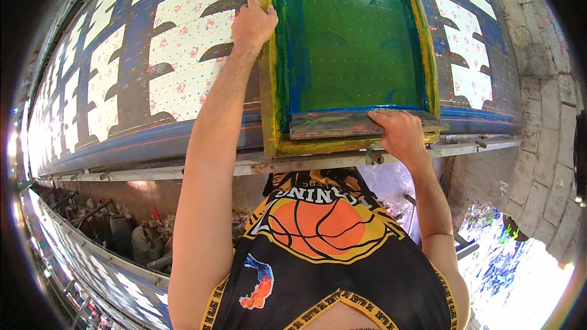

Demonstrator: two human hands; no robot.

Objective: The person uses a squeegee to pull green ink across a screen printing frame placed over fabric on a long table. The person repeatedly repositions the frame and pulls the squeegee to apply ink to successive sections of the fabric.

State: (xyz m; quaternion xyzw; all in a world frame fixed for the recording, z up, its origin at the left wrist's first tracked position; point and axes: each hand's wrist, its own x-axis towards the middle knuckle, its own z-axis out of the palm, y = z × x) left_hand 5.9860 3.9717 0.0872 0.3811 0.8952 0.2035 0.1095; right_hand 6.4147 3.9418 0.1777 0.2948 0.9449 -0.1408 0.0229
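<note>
A screen printing frame (267, 95) with yellow-stained wooden sides lies on the long dark table in front of me. Pale cut fabric patterns show faintly through its green mesh (361, 55). My left hand (254, 26) is closed on the frame's left side. At the near end of the mesh, a wooden squeegee (333, 126) lies crosswise inside the frame. My right hand (400, 134) grips its right part, thumb on top; the fingers underneath are partly hidden. Blue ink lines the mesh edge along the squeegee.
White fabric pieces (189, 46) with small coloured prints lie in rows on the table, left and right of the frame. A metal rail (235, 170) with small stops runs along the table's near edge. Another printing table (110, 269) stands behind at lower left; a block wall (541, 122) is at right.
</note>
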